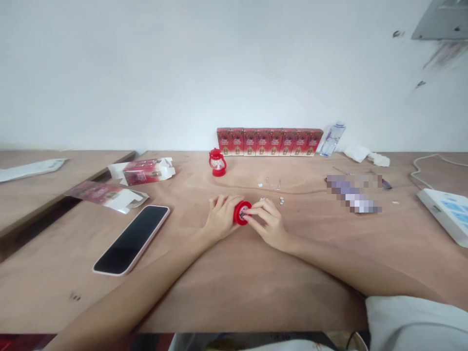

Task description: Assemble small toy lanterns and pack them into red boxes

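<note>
My left hand (222, 215) is wrapped round a small red lantern (238, 204), tipped over so that its round base faces me. Inside the base's red rim shows a pale disc with dark marks. At that disc the thumb and fingers of my right hand (269, 223) are pinched together; what they hold, if anything, is too small to make out. Just beyond my right hand lie a few tiny white and dark round pieces (281, 200). A second red lantern (218, 163) with a clear middle stands upright farther back.
A row of red boxes (270, 142) stands against the wall beside a clear bottle (332, 139). Left are an opened red box (142, 171), a flattened one (109, 195) and a phone (132, 239). A white device (446, 214) and a blurred-out packet (353, 194) lie right.
</note>
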`<action>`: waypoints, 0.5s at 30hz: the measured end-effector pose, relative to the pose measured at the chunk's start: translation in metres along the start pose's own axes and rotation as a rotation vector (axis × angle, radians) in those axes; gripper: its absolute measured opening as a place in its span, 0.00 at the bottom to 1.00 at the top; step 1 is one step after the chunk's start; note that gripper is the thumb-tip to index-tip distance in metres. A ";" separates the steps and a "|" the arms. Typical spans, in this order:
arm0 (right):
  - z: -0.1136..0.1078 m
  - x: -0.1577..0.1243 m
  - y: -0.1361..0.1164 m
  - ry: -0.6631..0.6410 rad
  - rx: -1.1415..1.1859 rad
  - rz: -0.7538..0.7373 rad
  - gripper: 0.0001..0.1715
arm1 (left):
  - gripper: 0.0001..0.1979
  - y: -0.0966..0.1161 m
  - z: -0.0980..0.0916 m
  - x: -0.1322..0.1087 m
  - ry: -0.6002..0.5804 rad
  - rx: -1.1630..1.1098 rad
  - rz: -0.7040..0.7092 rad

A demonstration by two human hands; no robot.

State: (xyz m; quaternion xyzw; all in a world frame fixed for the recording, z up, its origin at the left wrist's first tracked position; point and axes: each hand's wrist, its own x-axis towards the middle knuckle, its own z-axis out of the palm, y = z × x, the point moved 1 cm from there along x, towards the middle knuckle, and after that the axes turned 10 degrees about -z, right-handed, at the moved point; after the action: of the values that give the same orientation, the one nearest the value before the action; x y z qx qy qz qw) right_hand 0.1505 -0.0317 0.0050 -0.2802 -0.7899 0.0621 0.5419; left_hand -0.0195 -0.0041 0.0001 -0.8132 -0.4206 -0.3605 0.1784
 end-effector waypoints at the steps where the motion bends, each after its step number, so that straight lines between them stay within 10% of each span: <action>1: 0.000 0.000 -0.001 0.009 0.020 0.017 0.08 | 0.20 0.001 0.000 0.000 0.023 0.023 0.016; 15: 0.018 -0.008 0.007 0.146 0.430 0.481 0.09 | 0.10 0.010 -0.004 0.005 0.184 0.256 0.122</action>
State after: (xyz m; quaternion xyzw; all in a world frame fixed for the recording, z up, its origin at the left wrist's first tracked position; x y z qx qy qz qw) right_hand 0.1392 -0.0266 -0.0116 -0.3414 -0.6291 0.3334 0.6136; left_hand -0.0109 -0.0099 0.0064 -0.7713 -0.3951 -0.3654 0.3398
